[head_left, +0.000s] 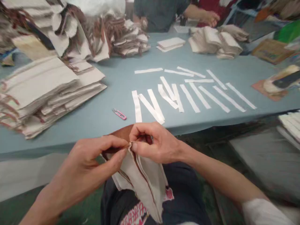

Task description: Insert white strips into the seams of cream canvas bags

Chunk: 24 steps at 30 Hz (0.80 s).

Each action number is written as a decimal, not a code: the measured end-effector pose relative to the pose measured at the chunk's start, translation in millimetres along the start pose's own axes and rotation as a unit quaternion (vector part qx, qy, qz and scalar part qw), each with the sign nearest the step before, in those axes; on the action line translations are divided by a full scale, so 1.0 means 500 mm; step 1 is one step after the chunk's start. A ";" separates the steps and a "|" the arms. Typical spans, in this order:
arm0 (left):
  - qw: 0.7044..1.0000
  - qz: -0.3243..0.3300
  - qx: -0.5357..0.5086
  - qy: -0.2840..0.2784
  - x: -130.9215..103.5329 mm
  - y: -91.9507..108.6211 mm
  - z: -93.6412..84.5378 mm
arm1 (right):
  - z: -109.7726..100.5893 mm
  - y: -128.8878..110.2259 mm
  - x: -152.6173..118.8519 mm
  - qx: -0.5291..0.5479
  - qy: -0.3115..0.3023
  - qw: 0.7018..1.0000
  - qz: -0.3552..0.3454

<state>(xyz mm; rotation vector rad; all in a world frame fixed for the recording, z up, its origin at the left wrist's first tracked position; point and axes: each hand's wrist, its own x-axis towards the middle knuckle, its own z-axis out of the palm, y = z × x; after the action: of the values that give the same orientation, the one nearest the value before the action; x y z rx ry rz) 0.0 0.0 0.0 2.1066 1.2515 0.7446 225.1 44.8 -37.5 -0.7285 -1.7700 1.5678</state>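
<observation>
A cream cloth piece with brown-edged seams hangs above my lap, its top edge pinched between both hands. My left hand grips the edge with thumb and forefinger, just left of the seam. Right against it, my right hand is closed on the same edge, fingers curled and thumb in front. A brown section of the piece shows behind the hands. Beyond them on the table lies a pair of pink thread snips, touched by neither hand.
Many white strips lie scattered over the blue-covered table. Stacked cream cloth pieces stand at left, with more piles behind. Folded cloth bundles sit at the back right. A person is across the table.
</observation>
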 end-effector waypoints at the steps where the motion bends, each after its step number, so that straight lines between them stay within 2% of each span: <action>1: 1.000 0.001 0.009 0.002 0.002 0.001 -0.001 | 0.001 0.001 0.002 0.010 0.004 1.000 -0.010; 4: 0.999 0.019 0.043 0.015 0.008 0.007 -0.004 | 0.004 0.005 0.005 0.032 0.009 0.999 -0.035; 8: 0.992 0.076 0.096 0.041 0.009 0.016 -0.001 | 0.005 0.011 0.003 0.046 0.008 0.997 -0.058; 12: 0.988 0.102 0.109 0.033 0.010 0.019 -0.003 | 0.001 0.021 0.000 0.050 0.000 0.997 -0.060; 19: 0.989 0.090 0.114 -0.027 0.035 0.019 -0.016 | -0.013 0.028 0.006 0.045 -0.014 0.995 -0.086; 24: 0.997 0.030 0.071 0.000 0.041 0.022 -0.007 | -0.011 0.028 0.010 0.069 -0.016 0.996 -0.063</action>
<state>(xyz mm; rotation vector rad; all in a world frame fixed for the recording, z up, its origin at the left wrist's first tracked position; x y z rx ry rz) 12.3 14.7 13.5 2.2662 1.2800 0.6986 226.3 53.8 -50.5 -0.5180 -1.6777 1.6054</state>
